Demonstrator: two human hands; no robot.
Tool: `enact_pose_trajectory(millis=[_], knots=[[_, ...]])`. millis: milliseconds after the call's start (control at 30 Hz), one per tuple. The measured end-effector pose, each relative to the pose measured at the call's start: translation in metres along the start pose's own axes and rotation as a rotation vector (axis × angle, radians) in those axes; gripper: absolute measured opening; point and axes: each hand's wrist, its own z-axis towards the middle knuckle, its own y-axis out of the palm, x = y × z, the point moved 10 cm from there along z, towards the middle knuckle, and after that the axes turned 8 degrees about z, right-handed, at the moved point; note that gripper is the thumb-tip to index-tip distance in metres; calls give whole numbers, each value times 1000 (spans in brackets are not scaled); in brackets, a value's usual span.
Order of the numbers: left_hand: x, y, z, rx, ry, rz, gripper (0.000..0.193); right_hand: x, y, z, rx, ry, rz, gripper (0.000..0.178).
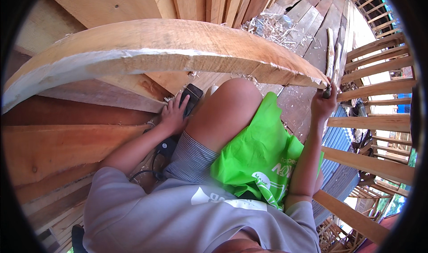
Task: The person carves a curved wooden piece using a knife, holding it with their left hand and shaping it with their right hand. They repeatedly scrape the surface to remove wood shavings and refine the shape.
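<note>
I sit on a plank floor with one knee raised. My left hand [173, 114] rests on a dark power tool [191, 96] that lies on the boards beside my thigh; its black cable [151, 164] runs back under my arm. My right hand [324, 102] is closed around a small dark tool [327, 91] at the tip of a long curved wooden plank [156, 45] that arches across in front of me. A bright green bag [258, 152] lies on my lap.
Stacked reddish planks [67, 137] lie at the left, upright boards [200, 1] stand behind. Wood shavings [272, 28] are piled on the plank floor [312, 43] ahead. A wooden railing [374, 119] runs along the right, with a drop past it.
</note>
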Motion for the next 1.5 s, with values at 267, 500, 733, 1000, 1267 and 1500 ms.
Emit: enact_pose_trajectory(millis=[267, 500, 733, 1000, 1267, 1500], knots=[[-2, 6, -1, 8, -16, 36, 94, -9, -2, 1, 57, -128, 20, 42], [-9, 25, -21, -115, -104, 26, 88, -7, 0, 2, 62, -167, 66, 38], [-17, 3, -45, -354, -146, -63, 82, -9, 0, -1, 38, -108, -31, 36], [-20, 6, -58, -482, -130, -2, 84, -11, -2, 0, 63, -183, 44, 41], [-23, 11, -54, -449, -148, -16, 89, -15, -2, 0, 83, -182, 56, 41], [-23, 7, -55, -404, -148, -56, 85, -8, 1, 0, 44, -125, 64, 37]])
